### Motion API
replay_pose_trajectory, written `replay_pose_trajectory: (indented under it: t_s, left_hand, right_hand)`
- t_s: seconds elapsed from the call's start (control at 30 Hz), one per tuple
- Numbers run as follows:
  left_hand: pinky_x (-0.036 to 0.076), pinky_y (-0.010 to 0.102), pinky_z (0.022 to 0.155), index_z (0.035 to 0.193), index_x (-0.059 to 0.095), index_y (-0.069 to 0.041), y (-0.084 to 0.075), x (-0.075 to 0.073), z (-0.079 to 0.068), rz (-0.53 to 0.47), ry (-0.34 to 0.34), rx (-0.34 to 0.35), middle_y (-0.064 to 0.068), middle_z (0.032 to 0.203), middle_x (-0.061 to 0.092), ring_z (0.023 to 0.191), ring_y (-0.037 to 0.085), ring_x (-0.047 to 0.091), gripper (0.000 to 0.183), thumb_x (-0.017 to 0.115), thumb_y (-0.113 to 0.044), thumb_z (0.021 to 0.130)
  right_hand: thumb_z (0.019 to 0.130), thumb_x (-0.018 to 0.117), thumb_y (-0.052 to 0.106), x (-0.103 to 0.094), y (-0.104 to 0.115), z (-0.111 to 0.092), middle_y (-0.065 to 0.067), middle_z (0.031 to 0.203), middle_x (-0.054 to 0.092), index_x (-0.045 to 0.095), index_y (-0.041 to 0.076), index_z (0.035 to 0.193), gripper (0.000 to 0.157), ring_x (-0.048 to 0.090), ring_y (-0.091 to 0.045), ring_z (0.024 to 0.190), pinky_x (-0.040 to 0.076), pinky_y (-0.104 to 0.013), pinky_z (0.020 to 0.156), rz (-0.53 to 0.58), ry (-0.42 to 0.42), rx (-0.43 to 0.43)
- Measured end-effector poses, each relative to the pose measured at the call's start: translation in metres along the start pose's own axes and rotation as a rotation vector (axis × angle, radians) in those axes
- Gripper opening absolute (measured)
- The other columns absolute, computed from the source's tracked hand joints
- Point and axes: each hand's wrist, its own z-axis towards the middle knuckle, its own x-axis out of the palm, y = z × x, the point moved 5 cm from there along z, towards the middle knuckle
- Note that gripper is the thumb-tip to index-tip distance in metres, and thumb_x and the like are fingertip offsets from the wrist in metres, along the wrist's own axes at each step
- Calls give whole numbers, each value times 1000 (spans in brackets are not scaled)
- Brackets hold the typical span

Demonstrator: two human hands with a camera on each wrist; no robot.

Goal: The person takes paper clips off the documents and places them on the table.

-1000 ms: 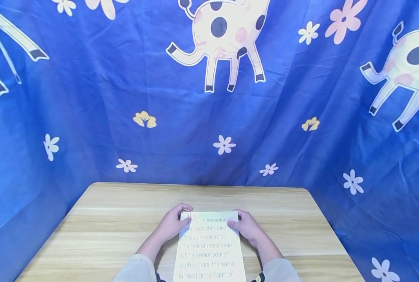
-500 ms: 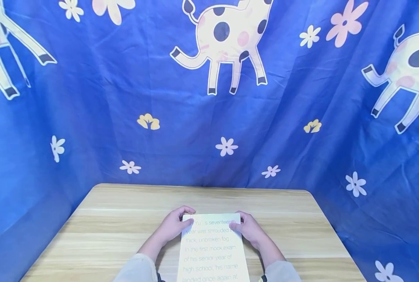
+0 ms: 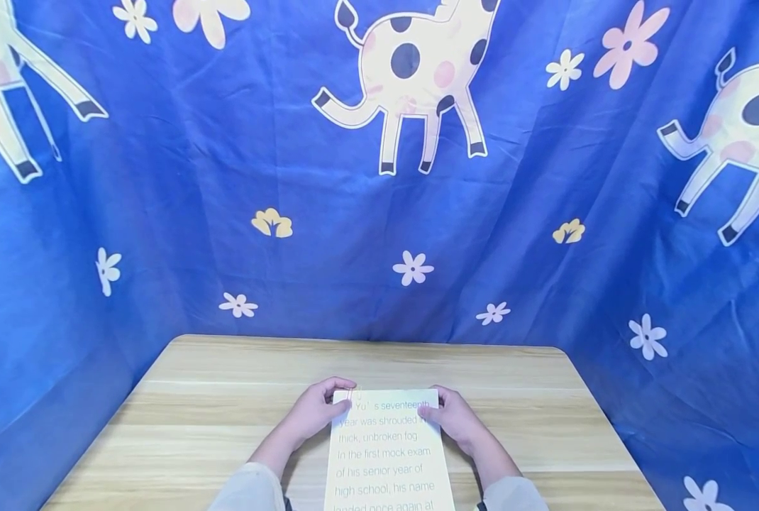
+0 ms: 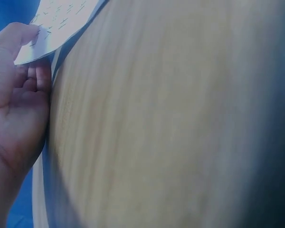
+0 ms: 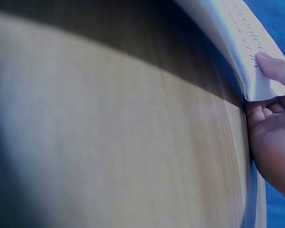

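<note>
A white sheet of paper [image 3: 386,454] printed with large English text stands between both hands at the table's near side, its lower end cut off by the head view. My left hand [image 3: 318,408] pinches its upper left corner, thumb on the printed face and fingers behind. On the opposite corner, my right hand [image 3: 459,419] grips the same way. Thin reddish and yellowish loops, like paper clips [image 3: 359,392], show at the top edge beside the left thumb. In the left wrist view the paper [image 4: 61,28] curves away from the hand; the right wrist view shows its bent side edge [image 5: 228,42].
A light wood-grain table [image 3: 194,397] lies under the hands, with rounded far corners. Blue curtains [image 3: 328,270] printed with cows and flowers hang behind it and along both sides. Pale sleeves [image 3: 248,490] cover the forearms.
The whole head view has shifted slightly down and to the right, paper and table together. Both hands keep their grip on the paper's upper corners.
</note>
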Motion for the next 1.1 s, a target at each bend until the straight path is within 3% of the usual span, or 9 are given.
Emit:
replay_pose_trajectory:
  t_s: [0.13,0.3,0.37,0.5,0.63,0.73,1.1]
  left_hand:
    - [44,65,122,128,76,-22,0,1,-1,-3,-15,-3,8,146,71,141,39,62,33,82,-19,96]
    - [42,65,124,125,77,-22,0,2,-1,0,-40,-3,8,145,72,142,41,61,30,82,-20,96]
    - [44,63,124,124,77,-22,0,2,-1,9,-58,-2,5,141,75,140,38,63,29,82,-20,96]
    - [52,49,112,123,78,-23,1,3,0,17,-80,-13,-2,112,78,116,23,68,29,83,-20,95]
    - [48,36,97,125,77,-21,0,3,1,8,-82,-29,-3,88,63,95,15,57,31,83,-20,95]
    - [46,34,92,125,77,-21,0,3,1,10,-90,-36,-3,86,56,92,15,55,31,83,-21,95]
    - [45,33,93,124,78,-21,0,2,-1,-27,-104,-51,-2,87,53,92,16,53,30,83,-20,95]
  right_hand:
    - [100,75,14,0,1,0,-7,114,78,69,-1,124,29,71,-18,102,57,-31,96,8,6,-2]
    - [101,75,14,0,2,-1,-7,113,78,68,-1,123,28,71,-18,100,57,-31,94,7,16,3]
    - [101,74,15,0,3,-2,-8,114,78,68,0,124,28,72,-18,100,57,-31,94,6,21,6]
    - [101,74,15,1,4,-2,-8,115,79,68,0,124,28,72,-18,100,58,-30,94,8,24,6]
    - [101,74,14,1,4,-3,-8,113,79,68,-1,124,28,72,-18,99,58,-30,93,8,17,3]
    - [101,74,14,1,4,-2,-8,113,79,68,-1,124,29,72,-18,98,58,-30,92,7,17,1]
    - [101,74,15,2,3,-2,-9,114,80,68,-1,126,29,72,-18,99,57,-31,94,-2,19,0]
